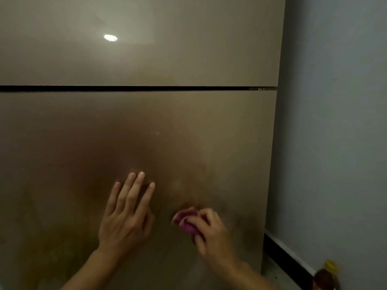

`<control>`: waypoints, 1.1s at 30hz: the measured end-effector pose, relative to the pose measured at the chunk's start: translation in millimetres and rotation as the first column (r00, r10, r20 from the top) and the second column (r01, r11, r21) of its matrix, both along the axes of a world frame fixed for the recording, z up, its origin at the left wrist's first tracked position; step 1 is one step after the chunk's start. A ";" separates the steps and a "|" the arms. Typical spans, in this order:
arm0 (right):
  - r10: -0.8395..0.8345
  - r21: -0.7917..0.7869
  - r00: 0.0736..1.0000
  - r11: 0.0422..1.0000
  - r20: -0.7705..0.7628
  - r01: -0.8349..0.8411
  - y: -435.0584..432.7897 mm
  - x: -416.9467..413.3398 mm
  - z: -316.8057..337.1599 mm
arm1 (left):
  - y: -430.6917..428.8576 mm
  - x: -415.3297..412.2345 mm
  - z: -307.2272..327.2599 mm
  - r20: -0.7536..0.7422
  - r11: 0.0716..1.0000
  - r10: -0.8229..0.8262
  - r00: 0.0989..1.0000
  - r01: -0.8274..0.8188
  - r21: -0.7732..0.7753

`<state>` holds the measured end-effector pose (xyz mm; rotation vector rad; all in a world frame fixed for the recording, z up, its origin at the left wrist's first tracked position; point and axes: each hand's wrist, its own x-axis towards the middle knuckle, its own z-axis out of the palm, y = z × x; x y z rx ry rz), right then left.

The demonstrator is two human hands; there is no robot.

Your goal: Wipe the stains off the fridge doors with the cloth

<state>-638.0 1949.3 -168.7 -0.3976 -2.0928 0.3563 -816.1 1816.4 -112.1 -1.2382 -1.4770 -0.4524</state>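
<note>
Two glossy bronze fridge doors fill the view, the upper door point(146, 49) above a dark horizontal gap and the lower door point(104, 132) below it. Faint pale specks point(155, 133) and dull smears show on the lower door. My left hand point(125, 214) lies flat on the lower door with its fingers spread. To its right, my right hand point(211, 229) presses a bunched purple cloth point(186, 220) against the same door; the hand and cloth are blurred. Most of the cloth is hidden under my fingers.
A grey wall point(335, 122) stands right of the fridge, with a dark skirting strip point(287, 254) along its foot. A brown bottle with a yellow cap point(327, 277) sits on the floor at the bottom right corner. A ceiling light reflects in the upper door.
</note>
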 end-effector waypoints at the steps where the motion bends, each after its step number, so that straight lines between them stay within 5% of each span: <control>1: 0.071 0.026 0.991 0.997 0.111 -0.075 8.2 15.1 7.9 | 0.7 -0.6 -0.4 -0.002 1.000 -0.003 1.000 0.003 0.008; 2: 0.063 0.035 0.988 0.997 0.139 -0.068 18.1 27.5 24.4 | 0.8 -0.4 -0.6 -0.002 1.000 -0.009 1.000 0.009 0.015; 4: -0.123 -0.009 0.989 0.992 -0.080 0.123 49.3 37.4 75.3 | 1.1 0.3 -0.4 0.001 1.000 -0.024 1.000 0.024 0.020; 7: -0.422 -0.258 0.832 0.902 -0.361 0.345 87.3 20.2 156.5 | -0.9 -0.6 0.3 -0.002 1.000 -0.020 1.000 0.020 0.020; 9: -0.493 -0.352 0.756 0.863 -0.432 0.361 81.4 -6.6 165.1 | -1.8 -0.4 0.0 0.009 1.000 -0.028 1.000 0.028 -0.004; 11: -0.444 -0.249 0.757 0.896 -0.480 0.368 47.2 -35.9 126.8 | -3.0 -0.7 1.1 0.021 0.999 -0.035 0.999 0.036 -0.028; 13: -0.273 0.007 0.882 0.954 -0.384 0.299 4.6 -45.1 67.0 | -4.9 -0.5 2.4 0.028 0.997 -0.055 0.998 0.057 -0.047; 16: 0.070 0.285 0.994 0.954 0.078 -0.090 -14.5 -19.0 7.3 | -16.7 -0.4 4.3 0.052 0.992 -0.122 0.991 0.124 -0.033; 18: 0.146 0.240 0.971 0.952 0.191 -0.191 -4.0 2.8 14.6 | -29.3 -1.2 5.8 0.077 0.990 -0.141 0.987 0.140 0.018; 20: 0.003 0.205 0.999 0.979 -0.041 0.005 12.4 11.3 58.3 | -41.7 -4.3 6.6 0.079 0.990 -0.131 0.988 0.127 0.055; 23: -0.377 -0.047 0.835 0.919 -0.402 0.392 40.6 2.4 158.6 | -56.2 -13.5 5.8 0.083 0.992 -0.098 0.992 0.091 0.084; 26: -0.501 -0.335 0.742 0.862 -0.445 0.380 33.9 -37.0 192.0 | -67.5 -29.0 3.0 0.087 0.994 -0.058 0.994 0.049 0.101; 29: -0.340 -0.036 0.832 0.932 -0.439 0.362 -16.1 -68.1 141.0 | -70.0 -40.3 0.5 0.052 0.995 -0.028 0.998 0.023 0.101; 31: -0.081 0.317 0.979 0.938 -0.188 0.138 -29.3 -59.1 92.4 | -68.9 -42.8 -1.4 0.036 0.994 -0.013 0.999 0.009 0.106; 33: 0.106 0.424 0.980 0.889 0.171 -0.170 -27.8 -33.5 68.9 | -68.2 -43.2 -3.7 0.035 0.995 -0.010 0.999 0.006 0.103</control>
